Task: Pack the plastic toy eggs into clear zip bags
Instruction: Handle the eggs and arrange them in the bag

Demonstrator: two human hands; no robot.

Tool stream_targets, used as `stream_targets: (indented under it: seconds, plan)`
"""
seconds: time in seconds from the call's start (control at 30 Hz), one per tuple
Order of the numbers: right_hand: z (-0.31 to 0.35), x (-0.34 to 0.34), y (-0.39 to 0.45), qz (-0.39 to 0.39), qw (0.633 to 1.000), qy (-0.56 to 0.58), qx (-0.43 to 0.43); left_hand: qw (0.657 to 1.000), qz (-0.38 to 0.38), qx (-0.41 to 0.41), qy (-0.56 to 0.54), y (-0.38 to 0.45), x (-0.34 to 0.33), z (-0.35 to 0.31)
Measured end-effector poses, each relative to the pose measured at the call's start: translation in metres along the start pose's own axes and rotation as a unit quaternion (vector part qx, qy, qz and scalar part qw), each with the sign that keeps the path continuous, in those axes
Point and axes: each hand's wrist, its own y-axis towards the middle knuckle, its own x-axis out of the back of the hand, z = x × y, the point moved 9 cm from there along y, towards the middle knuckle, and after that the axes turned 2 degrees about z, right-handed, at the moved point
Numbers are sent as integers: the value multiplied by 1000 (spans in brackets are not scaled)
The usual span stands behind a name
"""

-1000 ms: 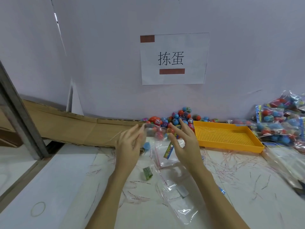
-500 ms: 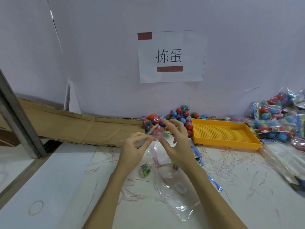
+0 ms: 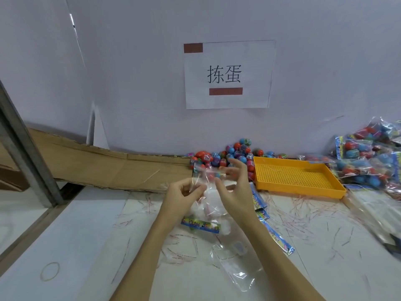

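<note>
A person is holding a clear zip bag above a white table, both forearms reaching in from six o'clock. The left hand is pinching the bag's edge between curled fingers and thumb. The right hand is gripping the bag's other side with thumb and lower fingers, while its upper fingers are spreading loosely toward twelve o'clock. Small red and blue shapes, blurred, are showing through the plastic near the bag's top; a colourful printed card is hanging at its lower end.

A heap of loose plastic toy eggs is lying against the wall at twelve o'clock from the hands, just beside a yellow perforated tray at two o'clock. Filled bags are piling up at three o'clock. Empty clear bags are lying flat on the table under the right forearm. A paper sign is hanging on the wall, and flattened cardboard is resting at ten o'clock.
</note>
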Motion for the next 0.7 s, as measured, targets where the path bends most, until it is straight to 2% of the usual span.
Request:
stream_targets:
  seconds: [0.07,0.13,0.27,0.4,0.47,0.6,0.7]
  plan:
    - [15,4,0,-18,991,-107,75,1000,-15,9,10,1,3,2]
    - [28,1,-3,-9,977,-139,159,1000,-17,13,20,0,5,1]
    - [24,-12,-6,53,991,-50,111,999,-13,12,48,-1,6,-2]
    - [25,-15,-5,83,979,-134,128,996,-19,-14,87,-1,6,-7]
    - [22,-15,-4,95,983,-115,108,992,-23,-33,122,-2,5,-11]
    - [23,-17,-4,101,994,-6,53,980,-41,-57,184,-1,7,-15]
    - [20,-17,-2,130,989,-59,48,978,-51,-74,190,-3,10,-18]
